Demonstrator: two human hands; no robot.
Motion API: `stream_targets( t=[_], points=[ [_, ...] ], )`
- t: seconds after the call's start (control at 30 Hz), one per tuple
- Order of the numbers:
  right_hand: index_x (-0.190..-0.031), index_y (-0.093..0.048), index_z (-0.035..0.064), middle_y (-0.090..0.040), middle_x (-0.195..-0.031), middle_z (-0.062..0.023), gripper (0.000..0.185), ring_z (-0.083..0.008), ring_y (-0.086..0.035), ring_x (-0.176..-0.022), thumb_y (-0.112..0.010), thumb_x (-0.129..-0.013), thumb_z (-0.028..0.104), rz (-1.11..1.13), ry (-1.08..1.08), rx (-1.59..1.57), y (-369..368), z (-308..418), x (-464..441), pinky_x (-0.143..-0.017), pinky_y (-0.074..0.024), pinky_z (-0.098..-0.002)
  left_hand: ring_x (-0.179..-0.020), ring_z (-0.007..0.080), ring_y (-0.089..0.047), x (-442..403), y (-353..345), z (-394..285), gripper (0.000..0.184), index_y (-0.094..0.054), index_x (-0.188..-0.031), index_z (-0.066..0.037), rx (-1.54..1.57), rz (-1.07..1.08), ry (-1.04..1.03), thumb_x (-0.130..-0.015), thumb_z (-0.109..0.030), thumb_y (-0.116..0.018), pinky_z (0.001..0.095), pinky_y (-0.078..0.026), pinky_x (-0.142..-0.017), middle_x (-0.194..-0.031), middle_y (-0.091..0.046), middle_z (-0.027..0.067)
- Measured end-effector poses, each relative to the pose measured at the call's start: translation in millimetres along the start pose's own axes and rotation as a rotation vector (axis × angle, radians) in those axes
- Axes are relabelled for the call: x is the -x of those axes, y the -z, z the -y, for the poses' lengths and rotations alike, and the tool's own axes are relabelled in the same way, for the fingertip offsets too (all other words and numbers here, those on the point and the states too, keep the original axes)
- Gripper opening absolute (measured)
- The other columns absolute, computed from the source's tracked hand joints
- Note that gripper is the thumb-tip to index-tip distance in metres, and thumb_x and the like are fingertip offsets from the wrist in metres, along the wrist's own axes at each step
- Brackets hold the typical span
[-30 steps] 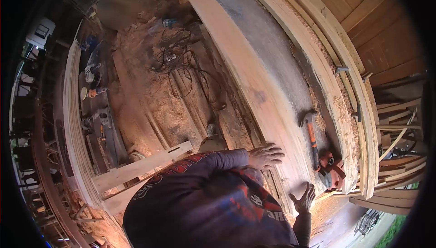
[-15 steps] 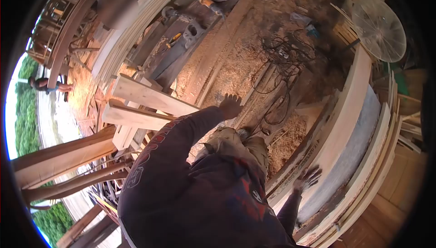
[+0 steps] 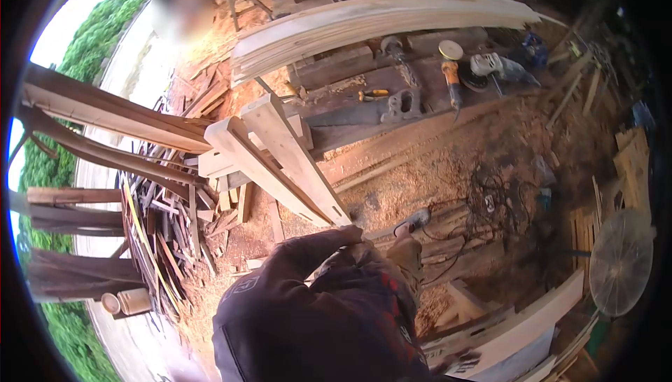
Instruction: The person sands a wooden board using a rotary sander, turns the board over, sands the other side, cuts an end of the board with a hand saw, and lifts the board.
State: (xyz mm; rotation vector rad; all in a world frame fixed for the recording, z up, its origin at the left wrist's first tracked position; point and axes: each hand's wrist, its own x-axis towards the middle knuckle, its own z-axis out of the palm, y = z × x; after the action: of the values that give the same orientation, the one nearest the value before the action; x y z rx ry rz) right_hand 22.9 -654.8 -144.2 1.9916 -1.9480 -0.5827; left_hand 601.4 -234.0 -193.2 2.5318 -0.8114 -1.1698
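My left hand point(image 3: 353, 233) is beside the lower ends of two long, pale planed wooden pieces point(image 3: 297, 165), which lean together at a slant. Its fingers are mostly hidden, so I cannot tell whether it touches them. Down at the lower right, my right hand point(image 3: 458, 364) rests by the pale board point(image 3: 514, 333) at my side, fingers stretched out and nothing seen in them. In front of my knees, a foot point(image 3: 416, 219) shows on the sawdust floor.
A handsaw point(image 3: 402, 105), a yellow-handled tool point(image 3: 373, 95), an orange power tool point(image 3: 451, 77) and a grey grinder point(image 3: 490, 65) lie on a dark bench. Tangled cords point(image 3: 490, 203) cover the floor. A round fan point(image 3: 621, 263) stands right; stacked boards point(image 3: 378, 21) lie behind.
The view has swung left, bringing the leaning wooden pieces to the middle. My left hand has gone from spread fingers over the floor to beside those pieces. My right hand stays by the board.
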Motion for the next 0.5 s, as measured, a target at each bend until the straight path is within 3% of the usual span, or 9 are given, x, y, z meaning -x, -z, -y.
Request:
stream_targets(
  t=[0.03,0.07,0.17,0.2,0.27,0.33,0.4,0.47,0.5],
  points=[
    [-0.165,-0.004,0.0245,-0.022,-0.168,-0.0187,0.068,-0.0580,-0.026,-0.146,-0.031,-0.107,0.048,-0.504,0.222,0.328,-39.6,-9.0,7.4,-0.104,-0.0324,-0.0779,-0.108,0.0404,-0.068,-23.2,21.5,-20.4,0.051,-0.071,-0.110,-0.001,-0.070,0.160,-0.017,-0.087,-0.046,-0.063,0.0514,-0.054,-0.091,-0.110,-0.071,0.0260],
    [-0.164,-0.007,0.0240,-0.018,-0.169,-0.0192,0.066,-0.0576,-0.023,-0.148,-0.031,-0.107,0.047,-0.511,0.285,0.115,-30.4,-4.2,10.8,-0.102,-0.0310,-0.0804,-0.112,0.0407,-0.067,-45.0,37.5,-41.8,0.050,-0.070,-0.112,-0.001,-0.053,0.182,-0.015,-0.089,-0.044,-0.061,0.0514,-0.053,-0.095,-0.114,-0.070,0.0258],
    [-0.163,-0.011,0.0221,-0.023,-0.165,-0.0201,0.067,-0.0558,-0.027,-0.146,-0.036,-0.106,0.045,-0.243,0.265,-0.188,17.9,94.3,-4.3,-0.102,-0.0329,-0.0766,-0.119,0.0414,-0.063,-106.7,88.2,-127.0,0.048,-0.067,-0.119,0.001,-0.030,0.195,-0.059,-0.094,-0.038,-0.054,0.0514,-0.050,-0.101,-0.123,-0.067,0.0259],
    [-0.163,-0.012,0.0215,-0.025,-0.164,-0.0204,0.067,-0.0552,-0.028,-0.145,-0.037,-0.106,0.045,-0.180,0.265,-0.256,34.9,134.4,-22.7,-0.102,-0.0335,-0.0754,-0.109,0.0418,-0.069,-132.5,95.3,-150.2,0.044,-0.074,-0.106,0.003,-0.032,0.081,-0.185,-0.089,-0.034,-0.058,0.0510,-0.055,-0.094,-0.111,-0.072,0.0273],
    [-0.162,-0.014,0.0203,-0.028,-0.161,-0.0211,0.067,-0.0539,-0.031,-0.143,-0.040,-0.105,0.044,-0.129,0.294,-0.381,78.6,212.0,-68.7,-0.102,-0.0348,-0.0728,-0.111,0.0430,-0.068,-182.4,122.5,-201.8,0.046,-0.073,-0.107,0.005,-0.038,0.097,-0.314,-0.091,-0.034,-0.056,0.0510,-0.054,-0.096,-0.114,-0.071,0.0274],
    [-0.161,-0.016,0.0191,-0.031,-0.159,-0.0217,0.068,-0.0527,-0.033,-0.141,-0.043,-0.104,0.043,-0.088,0.326,-0.469,120.0,271.3,-113.1,-0.103,-0.0361,-0.0703,-0.112,0.0414,-0.067,-237.4,152.6,-250.0,0.046,-0.067,-0.122,0.000,-0.105,0.206,-0.464,-0.093,-0.032,-0.052,0.0515,-0.051,-0.099,-0.114,-0.070,0.0271],
    [-0.160,-0.019,0.0179,-0.034,-0.156,-0.0223,0.068,-0.0515,-0.036,-0.140,-0.046,-0.103,0.042,-0.036,0.335,-0.529,158.5,308.6,-144.4,-0.103,-0.0373,-0.0678,-0.112,0.0404,-0.066,-327.7,141.4,-272.7,0.047,-0.064,-0.127,-0.002,-0.346,0.200,-0.740,-0.097,-0.035,-0.050,0.0522,-0.051,-0.099,-0.111,-0.069,0.0270],
    [-0.160,-0.021,0.0167,-0.037,-0.154,-0.0229,0.068,-0.0503,-0.039,-0.138,-0.049,-0.102,0.041,0.040,0.337,-0.557,193.9,319.0,-163.4,-0.103,-0.0386,-0.0653,-0.103,0.0414,-0.066,-365.2,159.5,-300.7,0.040,-0.064,-0.117,-0.002,0.310,0.192,-0.465,-0.100,-0.036,-0.053,0.0546,-0.050,-0.089,-0.103,-0.068,0.0268],
    [-0.159,-0.022,0.0161,-0.039,-0.152,-0.0233,0.069,-0.0497,-0.040,-0.137,-0.051,-0.102,0.041,0.085,0.333,-0.567,207.7,318.8,-169.1,-0.103,-0.0392,-0.0640,-0.098,0.0409,-0.067,-348.4,199.7,-321.0,0.035,-0.064,-0.111,-0.001,0.483,-0.062,-0.596,-0.099,-0.034,-0.056,0.0541,-0.049,-0.083,-0.100,-0.068,0.0249]
  ],
)
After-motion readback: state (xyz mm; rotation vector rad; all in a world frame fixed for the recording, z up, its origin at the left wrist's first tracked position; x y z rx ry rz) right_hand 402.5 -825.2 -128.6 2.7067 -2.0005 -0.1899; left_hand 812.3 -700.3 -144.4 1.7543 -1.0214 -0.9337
